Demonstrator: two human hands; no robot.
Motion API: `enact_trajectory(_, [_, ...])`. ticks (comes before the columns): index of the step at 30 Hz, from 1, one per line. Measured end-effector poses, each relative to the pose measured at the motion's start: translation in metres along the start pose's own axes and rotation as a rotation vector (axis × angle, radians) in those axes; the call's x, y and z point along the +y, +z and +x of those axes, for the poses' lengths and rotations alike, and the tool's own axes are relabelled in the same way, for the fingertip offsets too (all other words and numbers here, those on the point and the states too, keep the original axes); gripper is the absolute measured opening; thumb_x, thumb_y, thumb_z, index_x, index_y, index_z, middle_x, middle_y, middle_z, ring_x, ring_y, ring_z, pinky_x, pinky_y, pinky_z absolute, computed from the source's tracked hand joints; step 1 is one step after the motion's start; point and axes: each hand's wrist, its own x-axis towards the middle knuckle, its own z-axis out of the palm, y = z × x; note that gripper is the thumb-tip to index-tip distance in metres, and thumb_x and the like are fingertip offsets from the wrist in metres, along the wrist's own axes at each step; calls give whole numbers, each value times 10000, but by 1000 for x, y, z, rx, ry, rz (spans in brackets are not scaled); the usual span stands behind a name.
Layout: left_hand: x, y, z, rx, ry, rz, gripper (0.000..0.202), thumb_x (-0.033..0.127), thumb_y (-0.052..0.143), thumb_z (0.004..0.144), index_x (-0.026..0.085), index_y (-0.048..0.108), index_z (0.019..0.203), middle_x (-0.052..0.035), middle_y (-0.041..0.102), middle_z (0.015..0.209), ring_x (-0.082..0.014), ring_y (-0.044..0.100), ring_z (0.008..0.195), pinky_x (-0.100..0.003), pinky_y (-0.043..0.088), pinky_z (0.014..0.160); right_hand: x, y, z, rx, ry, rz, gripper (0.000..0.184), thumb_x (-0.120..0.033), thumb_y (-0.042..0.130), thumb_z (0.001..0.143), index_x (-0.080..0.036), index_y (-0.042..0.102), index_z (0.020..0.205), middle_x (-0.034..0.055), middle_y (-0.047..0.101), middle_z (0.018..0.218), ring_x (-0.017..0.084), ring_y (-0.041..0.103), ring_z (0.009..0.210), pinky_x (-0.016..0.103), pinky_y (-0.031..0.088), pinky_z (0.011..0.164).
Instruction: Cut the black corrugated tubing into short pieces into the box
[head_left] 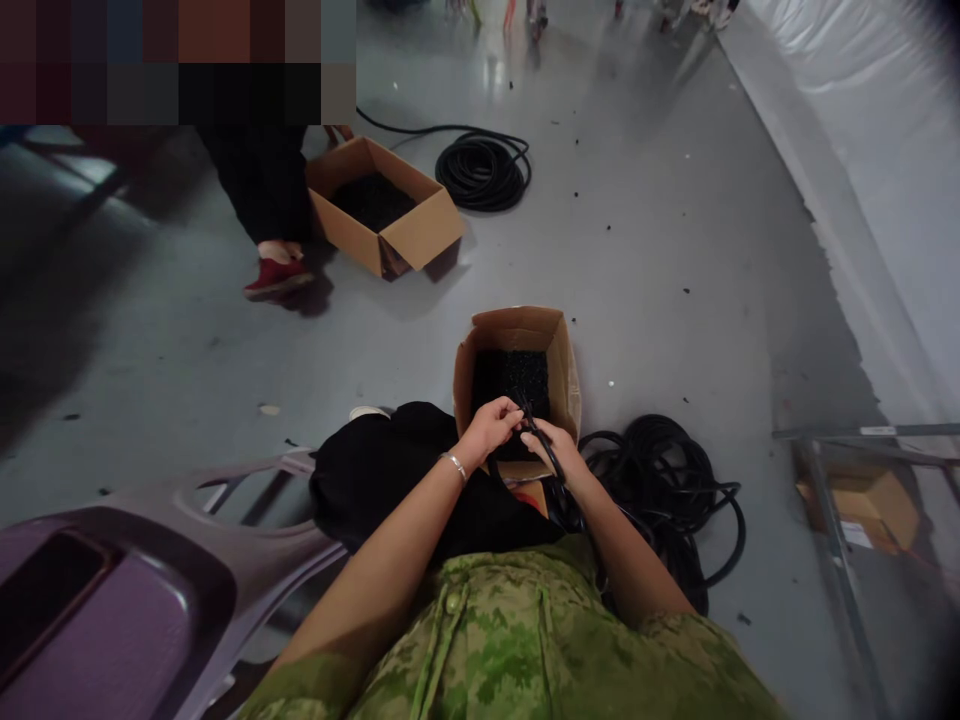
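Over an open cardboard box [570, 375], both of my hands meet close together. My right hand [555, 445] is closed around a black hose or cable [551, 458] that runs down past the wrist toward my lap. The left hand [493, 425], with a bracelet on its wrist, pinches with its fingertips right beside the hose's upper end. What those fingers grip is too small and dark to make out. Small black pieces [525, 370] fill the bottom of the box. To the right of the box lies a loose heap of black hose [660, 470].
Another cardboard box [420, 225] with black pieces stands farther ahead, beside a coiled black hose [484, 170] and a person's leg [262, 190]. A purple chair [142, 620] is at left, a metal frame [832, 510] at right. Black scraps dot the grey floor [645, 330].
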Motion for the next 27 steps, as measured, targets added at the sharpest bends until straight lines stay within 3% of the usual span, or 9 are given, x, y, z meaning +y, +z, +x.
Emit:
enact_trajectory(5, [1,-4,1,10,-28,38,207,263,686,749,162,523,671,45,553,541,-38,388,394,-168,267,391,5,3,-5,71,-2,-94,420,-502,561,872,-174,725,1075,49,711,822,186,652,745,263,504,667])
enact_trajectory(14, [-8,-9,10,17,-110,4,242,246,726,763,157,524,664,39,564,532,-16,357,342,-150,228,355,13,8,-13,128,26,-347,297,-478,588,870,-261,745,999,15,733,758,192,667,683,254,489,655])
enact_trajectory(27, [-4,-11,8,58,-18,1,193,283,681,761,157,548,704,24,602,589,-41,435,382,-170,314,387,31,12,-20,128,103,-264,303,-480,613,852,-248,733,1007,33,746,831,206,696,763,259,500,666])
